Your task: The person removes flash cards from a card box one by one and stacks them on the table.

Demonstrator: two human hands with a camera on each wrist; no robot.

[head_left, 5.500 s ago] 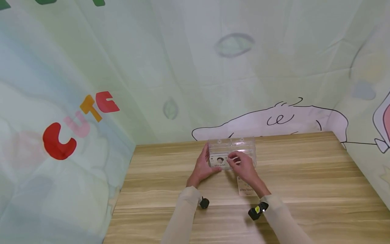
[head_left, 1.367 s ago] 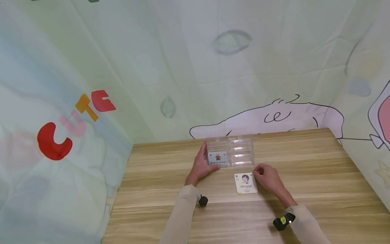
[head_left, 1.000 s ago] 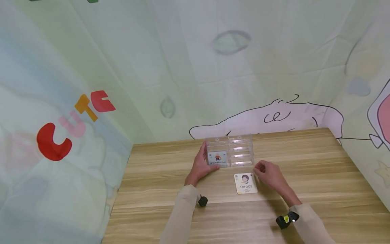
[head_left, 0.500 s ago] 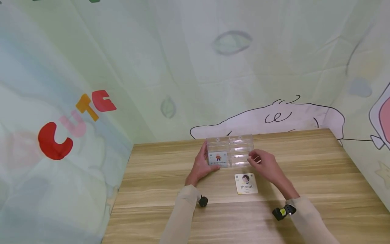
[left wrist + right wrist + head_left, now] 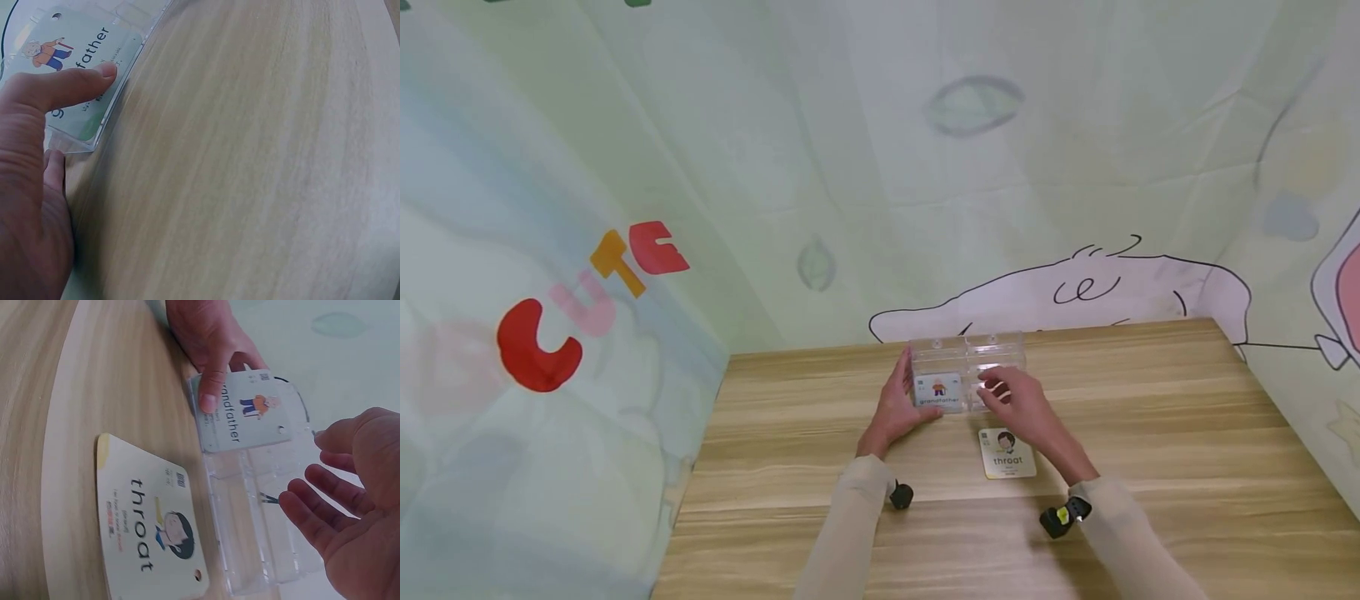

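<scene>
Your L hand (image 5: 895, 410): fingers (image 5: 55, 170) & thumb pinch clear rack (image 5: 992, 352) at its L end.
Your R hand (image 5: 1028, 408): fingers (image 5: 340, 489) loosely bent, spread, nr rack's R column.
"grandfather" card (image 5: 938, 393): in rack's lower L slot, your L thumb on it.
"throat" card (image 5: 1008, 460): flat on counter (image 5: 775, 500), in front of rack.

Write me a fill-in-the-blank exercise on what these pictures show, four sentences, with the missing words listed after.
1. The slotted card in the clear holder bears the English word ____.
2. The nearer card, lying on the wooden table, bears the English word ____.
3. The hand gripping the holder is the person's ____ hand.
4. Coloured letters on the backdrop at the left of the head view spell ____.

Missing words: grandfather; throat; left; CUTE
</scene>
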